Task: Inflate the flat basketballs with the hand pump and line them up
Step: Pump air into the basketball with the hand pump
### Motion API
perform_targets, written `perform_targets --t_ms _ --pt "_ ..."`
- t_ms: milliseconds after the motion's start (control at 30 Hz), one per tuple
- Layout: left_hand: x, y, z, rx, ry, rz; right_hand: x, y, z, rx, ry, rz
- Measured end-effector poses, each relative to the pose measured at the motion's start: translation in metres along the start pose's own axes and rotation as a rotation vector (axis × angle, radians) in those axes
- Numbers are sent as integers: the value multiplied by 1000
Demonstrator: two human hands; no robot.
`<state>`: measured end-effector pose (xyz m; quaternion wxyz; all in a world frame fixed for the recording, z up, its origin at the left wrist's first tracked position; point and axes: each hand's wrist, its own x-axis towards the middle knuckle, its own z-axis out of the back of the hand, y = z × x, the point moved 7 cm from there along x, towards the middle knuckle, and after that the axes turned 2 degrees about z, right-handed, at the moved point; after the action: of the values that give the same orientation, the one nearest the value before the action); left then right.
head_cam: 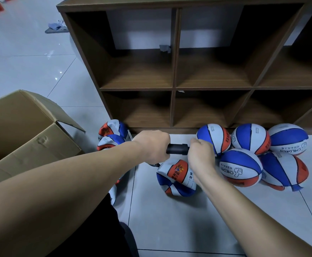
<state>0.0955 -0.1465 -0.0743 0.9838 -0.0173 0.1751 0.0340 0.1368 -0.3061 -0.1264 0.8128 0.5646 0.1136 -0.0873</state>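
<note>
Both my hands grip the black handle of the hand pump (177,149): my left hand (152,145) at its left end, my right hand (200,154) at its right end. Below the handle lies a partly flat red, white and blue basketball (176,178) on the tiled floor. The pump's body and hose are mostly hidden under my hands. To the right, several round basketballs (241,168) sit clustered in front of the shelf. Flat basketballs (111,134) are stacked at the left, by the shelf's corner.
A brown wooden cubby shelf (173,88) with open compartments stands right behind the balls. An open cardboard box (27,130) sits at the left. White tiled floor (170,219) stretches in front of me.
</note>
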Motion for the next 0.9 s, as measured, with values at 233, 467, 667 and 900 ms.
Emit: perform_targets --t_ms 233,467,667,900 --pt "3 0 -6 -19 47 -15 1 -4 -4 14 71 -7" --pt "8 1 -10 -92 78 -23 14 -9 9 6 88 -22" --pt "8 21 -8 -24 38 -7 33 -25 47 56 -11 -136" --pt "9 22 -2 -32 13 15 46 -30 65 141 -86 -207"
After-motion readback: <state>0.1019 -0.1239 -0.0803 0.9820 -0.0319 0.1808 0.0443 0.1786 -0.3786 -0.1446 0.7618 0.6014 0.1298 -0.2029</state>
